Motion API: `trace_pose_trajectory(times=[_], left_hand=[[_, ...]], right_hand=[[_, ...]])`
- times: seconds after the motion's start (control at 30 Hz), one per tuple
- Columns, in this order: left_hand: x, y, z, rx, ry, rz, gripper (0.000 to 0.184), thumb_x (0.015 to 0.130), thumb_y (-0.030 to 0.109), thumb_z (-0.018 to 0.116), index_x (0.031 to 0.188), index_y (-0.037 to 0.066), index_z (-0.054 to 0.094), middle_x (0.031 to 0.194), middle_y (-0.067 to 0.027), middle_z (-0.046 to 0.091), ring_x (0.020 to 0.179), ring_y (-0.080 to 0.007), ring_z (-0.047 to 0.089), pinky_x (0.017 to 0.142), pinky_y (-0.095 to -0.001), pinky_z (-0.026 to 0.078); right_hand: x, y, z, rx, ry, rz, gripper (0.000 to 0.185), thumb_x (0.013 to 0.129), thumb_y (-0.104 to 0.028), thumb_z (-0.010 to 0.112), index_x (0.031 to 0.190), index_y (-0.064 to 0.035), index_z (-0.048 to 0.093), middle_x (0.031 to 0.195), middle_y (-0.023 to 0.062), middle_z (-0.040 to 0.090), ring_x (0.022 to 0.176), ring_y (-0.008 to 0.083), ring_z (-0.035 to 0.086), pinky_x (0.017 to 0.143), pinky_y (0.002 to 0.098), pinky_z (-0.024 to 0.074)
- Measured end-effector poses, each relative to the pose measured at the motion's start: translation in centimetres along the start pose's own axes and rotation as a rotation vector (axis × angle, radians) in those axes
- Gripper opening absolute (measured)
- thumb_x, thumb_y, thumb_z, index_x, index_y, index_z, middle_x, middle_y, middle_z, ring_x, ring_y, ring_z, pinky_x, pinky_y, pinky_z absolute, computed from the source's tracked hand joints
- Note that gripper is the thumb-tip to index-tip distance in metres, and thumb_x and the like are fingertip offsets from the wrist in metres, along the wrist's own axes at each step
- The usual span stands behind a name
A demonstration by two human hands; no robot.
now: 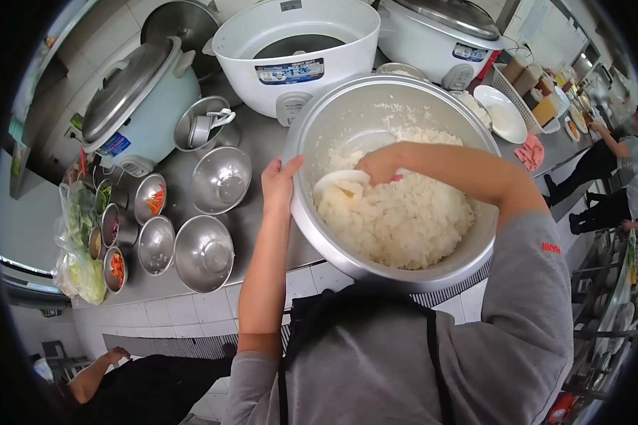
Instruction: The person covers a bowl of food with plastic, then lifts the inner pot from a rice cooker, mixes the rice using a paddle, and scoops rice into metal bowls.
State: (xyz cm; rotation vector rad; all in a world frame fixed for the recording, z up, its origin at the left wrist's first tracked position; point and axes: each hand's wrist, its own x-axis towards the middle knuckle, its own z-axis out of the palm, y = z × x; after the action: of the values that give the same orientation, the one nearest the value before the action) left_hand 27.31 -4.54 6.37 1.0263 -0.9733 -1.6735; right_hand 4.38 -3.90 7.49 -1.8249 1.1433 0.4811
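Note:
A large silver rice pot tilts toward me at the counter's front edge, with a heap of cooked white rice inside. My left hand grips its rim on the left, thumb over the edge. Reaching into the pot, my right hand is closed on a white bowl-like scoop that sits against the rice. The hand partly hides the scoop, so its exact kind is unclear. A bit of pink shows beside that hand. Loose grains cling to the pot's inner wall.
Behind the pot stand a white rice cooker body and two lidded cookers. Several steel bowls and cut vegetables lie left. A pink cloth lies right. Other people stand nearby.

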Motion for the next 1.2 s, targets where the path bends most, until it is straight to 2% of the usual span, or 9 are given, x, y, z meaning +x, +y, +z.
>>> trace_pose_trajectory(times=[0.1,0.17,0.4,0.43,0.6,0.77,0.9,1.1,1.2], left_hand=[[0.2,0.0,0.5,-0.077,0.036,0.047,0.028,0.074,0.012,0.063,0.094,-0.005,0.053,0.081,-0.0105,0.060,0.067,-0.0146,0.058,0.061,-0.0246,0.046],[-0.1,0.4,0.1,-0.049,-0.009,0.012,0.029,0.073,0.012,0.063,0.095,-0.005,0.053,0.082,-0.0110,0.060,0.067,-0.0153,0.058,0.062,-0.0247,0.046],[0.2,-0.1,-0.1,-0.116,0.009,-0.011,0.032,0.074,0.013,0.063,0.097,-0.006,0.051,0.084,-0.0125,0.060,0.069,-0.0165,0.059,0.064,-0.0244,0.047],[0.6,-0.2,-0.4,-0.115,-0.008,0.000,0.033,0.074,0.013,0.063,0.097,-0.006,0.051,0.085,-0.0131,0.060,0.070,-0.0169,0.059,0.065,-0.0244,0.046],[0.9,-0.6,-0.9,-0.140,-0.006,-0.006,0.035,0.074,0.015,0.062,0.098,-0.007,0.050,0.088,-0.0142,0.059,0.073,-0.0180,0.059,0.067,-0.0249,0.046],[0.9,-0.1,-0.6,-0.160,-0.045,-0.011,0.035,0.075,0.015,0.061,0.099,-0.007,0.049,0.088,-0.0136,0.059,0.074,-0.0179,0.059,0.065,-0.0255,0.046],[1.9,-0.1,-0.4,-0.232,-0.021,0.048,0.030,0.075,0.016,0.061,0.095,-0.005,0.052,0.084,-0.0121,0.059,0.070,-0.0168,0.058,0.062,-0.0250,0.046],[1.3,-0.5,-0.8,-0.214,-0.035,-0.006,0.022,0.075,0.015,0.061,0.087,-0.003,0.055,0.077,-0.0093,0.060,0.064,-0.0154,0.057,0.058,-0.0248,0.045],[1.4,-0.4,-0.8,-0.189,-0.044,-0.001,0.023,0.075,0.016,0.061,0.088,-0.002,0.055,0.077,-0.0092,0.060,0.065,-0.0151,0.057,0.059,-0.0249,0.045]], right_hand=[[-4.1,-2.5,3.5,-0.539,0.349,-0.003,0.025,0.071,-0.004,0.051,0.096,-0.0054,0.053,0.070,0.0146,0.057,0.061,0.0264,0.058,0.052,0.0373,0.0464],[-8.6,-5.1,4.1,-0.532,0.268,0.196,0.019,0.075,-0.006,0.048,0.094,-0.0074,0.053,0.078,0.0142,0.057,0.074,0.0291,0.058,0.061,0.0395,0.0465],[-16.6,-7.9,3.0,-0.501,0.346,0.486,0.025,0.083,-0.016,0.039,0.101,-0.0133,0.056,0.078,0.0106,0.060,0.075,0.0265,0.059,0.067,0.0398,0.0464],[-13.9,-5.8,5.6,-0.347,0.410,0.486,0.024,0.082,-0.016,0.040,0.097,-0.0148,0.059,0.078,0.0086,0.061,0.076,0.0257,0.060,0.066,0.0392,0.0469],[-7.8,-5.1,6.8,-0.619,0.303,0.419,0.020,0.076,-0.013,0.046,0.076,-0.0054,0.065,0.076,0.0120,0.063,0.070,0.0260,0.061,0.059,0.0355,0.0488],[-12.9,-10.6,4.2,-0.523,0.591,0.366,0.019,0.074,-0.012,0.047,0.075,-0.0040,0.064,0.077,0.0128,0.062,0.070,0.0254,0.061,0.060,0.0366,0.0485],[-3.0,-8.2,6.2,-0.509,0.405,0.300,0.018,0.076,-0.012,0.046,0.076,-0.0050,0.063,0.078,0.0137,0.062,0.072,0.0271,0.061,0.061,0.0375,0.0478],[-11.1,-11.1,-0.3,-0.548,0.545,0.464,0.019,0.075,-0.007,0.045,0.079,-0.0026,0.062,0.080,0.0147,0.062,0.073,0.0287,0.061,0.066,0.0379,0.0480],[0.0,-6.5,4.6,-0.482,0.369,0.446,0.023,0.075,-0.007,0.045,0.088,-0.0014,0.063,0.093,0.0147,0.061,0.084,0.0284,0.059,0.068,0.0375,0.0475]])
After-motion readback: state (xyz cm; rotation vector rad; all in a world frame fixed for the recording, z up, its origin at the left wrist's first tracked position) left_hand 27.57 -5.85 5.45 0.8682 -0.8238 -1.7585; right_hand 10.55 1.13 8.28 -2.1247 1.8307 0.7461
